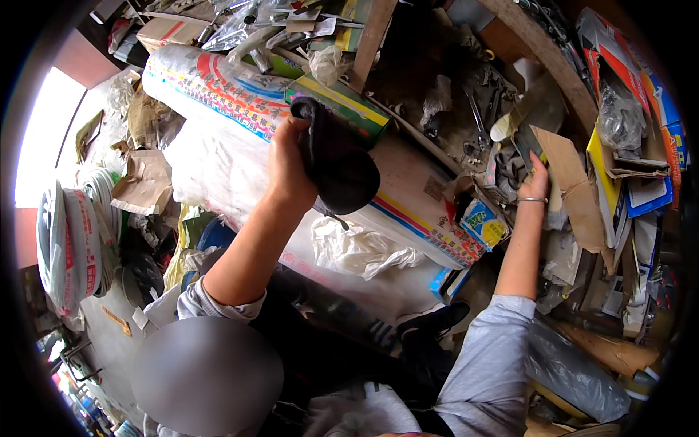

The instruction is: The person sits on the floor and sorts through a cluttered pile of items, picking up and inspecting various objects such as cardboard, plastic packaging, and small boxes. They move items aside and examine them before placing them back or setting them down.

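My left hand is closed around a soft black fabric item, rounded at its lower end; whether it is a cap or a shoe is unclear. The item is held over long plastic-wrapped rolls or sacks with printed writing and coloured stripes. My right hand, with a metal bracelet at the wrist, is at a small open box of grey curved parts. Its fingertips are by the box edge and a thin, dark translucent piece; its exact grip cannot be told. A brown cardboard flap stands beside it.
A green and yellow box lies behind the black item. Wrenches lie in a dark compartment behind a wooden post. Wrapped coils stand at left. Opened cartons crowd the right. A blurred round area hides part of the lower left.
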A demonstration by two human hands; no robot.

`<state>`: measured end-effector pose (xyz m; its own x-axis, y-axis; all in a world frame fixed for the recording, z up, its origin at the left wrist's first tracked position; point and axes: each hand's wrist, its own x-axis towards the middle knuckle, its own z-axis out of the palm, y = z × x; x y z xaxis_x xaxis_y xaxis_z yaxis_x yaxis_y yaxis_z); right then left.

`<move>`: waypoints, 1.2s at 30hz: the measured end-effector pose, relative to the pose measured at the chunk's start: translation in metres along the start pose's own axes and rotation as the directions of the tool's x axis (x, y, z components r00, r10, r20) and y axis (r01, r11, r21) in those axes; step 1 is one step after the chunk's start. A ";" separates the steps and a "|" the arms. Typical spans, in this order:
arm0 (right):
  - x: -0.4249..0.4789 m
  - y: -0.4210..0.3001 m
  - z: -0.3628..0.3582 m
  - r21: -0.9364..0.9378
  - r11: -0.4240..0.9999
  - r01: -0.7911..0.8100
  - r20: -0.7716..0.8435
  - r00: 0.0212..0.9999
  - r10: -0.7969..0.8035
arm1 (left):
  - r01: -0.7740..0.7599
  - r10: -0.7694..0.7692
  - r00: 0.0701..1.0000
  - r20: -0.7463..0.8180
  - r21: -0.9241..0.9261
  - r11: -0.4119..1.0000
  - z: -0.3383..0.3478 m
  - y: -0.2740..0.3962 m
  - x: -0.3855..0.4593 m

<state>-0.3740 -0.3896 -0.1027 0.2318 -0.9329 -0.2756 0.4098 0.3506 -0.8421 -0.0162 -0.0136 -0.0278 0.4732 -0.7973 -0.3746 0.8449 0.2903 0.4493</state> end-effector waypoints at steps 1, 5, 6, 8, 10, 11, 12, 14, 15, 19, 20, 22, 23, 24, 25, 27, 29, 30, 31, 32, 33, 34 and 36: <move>-0.011 -0.004 0.008 -0.092 0.995 -0.045 -0.067 0.997 0.039 | -0.024 0.024 1.000 -0.019 0.008 1.000 -0.003 0.000 0.000; -0.044 -0.004 0.066 -0.398 0.915 0.062 -0.286 0.940 -0.188 | -0.041 0.042 0.999 -0.011 0.009 0.999 -0.008 0.002 -0.002; -0.043 -0.005 0.067 -0.466 0.882 0.078 -0.301 0.923 -0.240 | -0.028 0.028 1.000 0.008 0.001 1.000 -0.007 0.001 -0.002; -0.039 -0.008 0.064 -0.563 0.825 0.048 -0.331 0.902 -0.278 | -0.021 0.021 0.999 -0.028 0.010 1.000 -0.003 0.001 -0.003; -0.023 -0.023 0.036 -0.830 0.555 0.052 -0.247 0.858 -0.450 | -0.004 0.004 0.999 -0.038 0.008 1.000 0.000 -0.001 -0.002; -0.013 -0.037 0.008 -0.970 0.236 0.053 -0.100 0.802 -0.589 | 0.019 -0.019 1.000 -0.025 -0.001 1.000 0.002 -0.004 0.000; -0.007 -0.043 -0.006 -0.994 -0.105 0.020 0.084 0.753 -0.653 | 0.033 -0.033 0.999 -0.023 -0.004 0.999 0.002 -0.006 0.002; -0.025 -0.017 0.029 -0.839 -0.544 0.008 0.440 0.600 -0.669 | 0.016 -0.016 0.999 -0.035 -0.001 1.000 -0.002 -0.001 -0.001; -0.037 -0.001 0.060 -0.694 -0.719 -0.024 0.609 0.514 -0.604 | 0.000 0.000 0.999 -0.045 0.002 1.000 -0.005 0.004 -0.005; -0.062 0.034 0.156 -0.725 -0.398 0.562 0.689 0.594 -0.416 | -0.007 0.007 0.999 -0.047 0.012 1.000 -0.002 0.009 -0.010; -0.060 0.046 0.172 -0.814 -0.134 0.565 0.570 0.734 -0.370 | -0.001 0.001 1.000 -0.005 0.005 1.000 -0.004 0.005 -0.007; -0.039 0.065 0.192 -0.884 0.191 0.427 0.379 0.893 -0.241 | 0.027 -0.027 1.000 0.012 -0.002 1.000 0.000 0.000 -0.002; -0.026 0.074 0.198 -0.902 0.251 0.351 0.308 0.931 -0.195 | 0.042 -0.042 0.999 -0.020 -0.001 0.999 0.007 -0.003 -0.001; -0.017 0.083 0.209 -0.934 0.097 0.344 0.320 0.925 -0.203 | 0.047 -0.047 0.997 -0.065 0.006 0.999 0.008 -0.001 -0.002; -0.015 0.092 0.220 -0.942 -0.060 0.329 0.335 0.919 -0.208 | 0.042 -0.042 0.998 -0.053 -0.006 0.999 0.005 0.000 -0.002; -0.044 0.106 0.254 -0.950 -0.204 0.237 0.274 0.946 -0.174 | 0.019 -0.020 0.999 -0.039 -0.031 0.999 -0.005 0.008 -0.005; -0.023 0.115 0.238 -0.940 -0.291 0.178 0.223 0.966 -0.130 | 0.053 -0.054 0.998 -0.023 -0.059 0.997 -0.001 0.006 -0.003; -0.006 0.116 0.223 -0.977 -0.100 0.188 0.194 0.979 -0.058 | 0.066 -0.068 0.998 -0.018 -0.074 0.995 0.001 0.005 -0.001; -0.010 0.115 0.223 -0.983 0.049 0.178 0.179 0.984 0.016 | 0.055 -0.057 0.998 -0.034 -0.068 0.996 -0.001 0.006 -0.002; -0.017 0.117 0.218 -0.950 0.292 0.112 0.130 0.991 0.044 | 0.046 -0.049 0.998 -0.049 -0.061 0.997 -0.003 0.007 -0.002; -0.038 0.115 0.225 -0.856 0.516 0.033 0.090 0.992 0.087 | 0.033 -0.036 0.997 -0.065 -0.054 0.998 -0.006 0.009 -0.003; -0.036 0.110 0.215 -0.841 0.539 0.043 0.101 0.992 0.079 | 0.033 -0.037 0.997 -0.062 -0.052 0.998 -0.004 0.007 -0.002; -0.038 0.095 0.202 -0.852 0.520 0.062 0.070 0.998 -0.005 | 0.034 -0.036 0.998 -0.059 -0.046 0.998 -0.002 0.005 0.000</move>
<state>-0.1657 -0.3045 -0.0789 0.2910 -0.9265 -0.2385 -0.5245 0.0540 -0.8497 -0.0119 -0.0109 -0.0272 0.4560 -0.7748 -0.4379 0.8709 0.2872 0.3987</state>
